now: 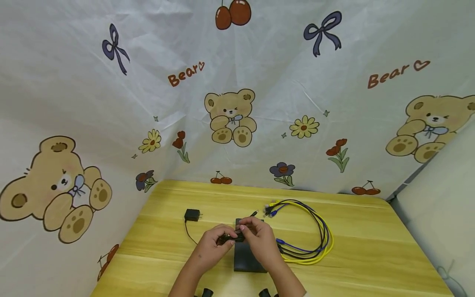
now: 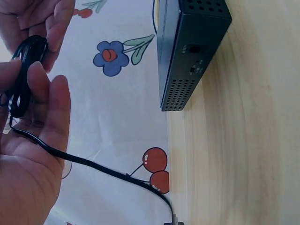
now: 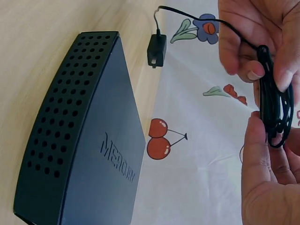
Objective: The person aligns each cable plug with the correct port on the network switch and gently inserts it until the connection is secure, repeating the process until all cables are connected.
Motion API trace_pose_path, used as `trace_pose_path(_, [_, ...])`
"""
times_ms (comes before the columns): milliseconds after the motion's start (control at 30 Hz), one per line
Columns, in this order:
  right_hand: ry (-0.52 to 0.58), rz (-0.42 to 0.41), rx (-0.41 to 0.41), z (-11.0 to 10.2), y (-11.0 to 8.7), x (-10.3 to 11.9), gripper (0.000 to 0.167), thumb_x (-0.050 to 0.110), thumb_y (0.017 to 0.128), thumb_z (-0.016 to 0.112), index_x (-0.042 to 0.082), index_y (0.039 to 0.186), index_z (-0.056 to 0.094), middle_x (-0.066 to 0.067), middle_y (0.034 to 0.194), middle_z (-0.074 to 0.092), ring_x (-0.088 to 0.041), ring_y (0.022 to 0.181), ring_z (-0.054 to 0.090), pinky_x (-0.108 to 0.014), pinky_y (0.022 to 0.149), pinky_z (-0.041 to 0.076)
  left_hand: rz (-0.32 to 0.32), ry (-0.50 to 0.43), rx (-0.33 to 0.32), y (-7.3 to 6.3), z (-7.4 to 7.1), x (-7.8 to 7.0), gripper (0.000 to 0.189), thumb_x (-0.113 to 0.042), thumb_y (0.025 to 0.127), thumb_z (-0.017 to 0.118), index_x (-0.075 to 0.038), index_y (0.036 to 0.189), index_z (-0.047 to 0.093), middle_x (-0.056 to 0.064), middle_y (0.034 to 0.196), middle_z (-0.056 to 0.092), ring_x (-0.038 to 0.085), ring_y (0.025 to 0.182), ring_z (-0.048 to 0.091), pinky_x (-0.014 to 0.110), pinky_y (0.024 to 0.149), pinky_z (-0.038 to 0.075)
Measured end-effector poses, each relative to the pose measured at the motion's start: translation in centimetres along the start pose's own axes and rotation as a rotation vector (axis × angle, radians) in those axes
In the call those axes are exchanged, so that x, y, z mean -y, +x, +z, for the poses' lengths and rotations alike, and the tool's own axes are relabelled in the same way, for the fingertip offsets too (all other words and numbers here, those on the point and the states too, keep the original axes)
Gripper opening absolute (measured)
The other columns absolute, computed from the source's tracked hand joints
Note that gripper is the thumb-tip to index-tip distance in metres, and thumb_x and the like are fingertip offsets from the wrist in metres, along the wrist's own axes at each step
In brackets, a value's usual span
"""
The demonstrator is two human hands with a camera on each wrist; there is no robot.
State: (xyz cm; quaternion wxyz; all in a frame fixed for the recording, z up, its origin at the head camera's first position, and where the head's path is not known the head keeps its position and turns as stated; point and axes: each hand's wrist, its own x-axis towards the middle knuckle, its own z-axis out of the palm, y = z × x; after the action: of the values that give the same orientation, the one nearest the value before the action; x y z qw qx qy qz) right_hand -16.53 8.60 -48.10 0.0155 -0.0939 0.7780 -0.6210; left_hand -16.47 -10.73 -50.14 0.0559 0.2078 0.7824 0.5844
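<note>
Both hands hold a coiled black power cord (image 1: 237, 236) above the black box marked "MERCURY" (image 1: 249, 258). My left hand (image 1: 214, 246) grips the end of the bundle from which a lead runs to the black plug adapter (image 1: 192, 215) on the table. My right hand (image 1: 260, 242) pinches the other end. In the left wrist view the doubled loops of the cord (image 2: 29, 75) lie between the fingers. The right wrist view shows the cord bundle (image 3: 274, 101) with both hands around it. A thin barrel plug (image 1: 254, 213) points out beyond the right fingers.
A loose ring of yellow, blue and black network cables (image 1: 328, 243) lies right of the box. The wooden table (image 1: 371, 239) meets a bear-print cloth (image 1: 267, 165) behind and at the left. Two dark round objects (image 1: 208, 292) show at the bottom edge.
</note>
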Motion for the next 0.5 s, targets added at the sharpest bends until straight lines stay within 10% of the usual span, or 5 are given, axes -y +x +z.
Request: trace_pose_path(500, [0.040,-0.003,0.009,0.51,0.01,0.00,0.012,0.015,0.098,0.064,0.005,0.104,0.069,-0.006,0.100,0.069,-0.019,0.090,0.070,-0.034,0.075,0.059,-0.069,0.024,-0.064,0.13,0.26,-0.57,0.032,-0.040,0.099,0.061,-0.015,0.119,0.056,0.000,0.117,0.061,0.019,0.102,0.062,0.030,0.078,0.052])
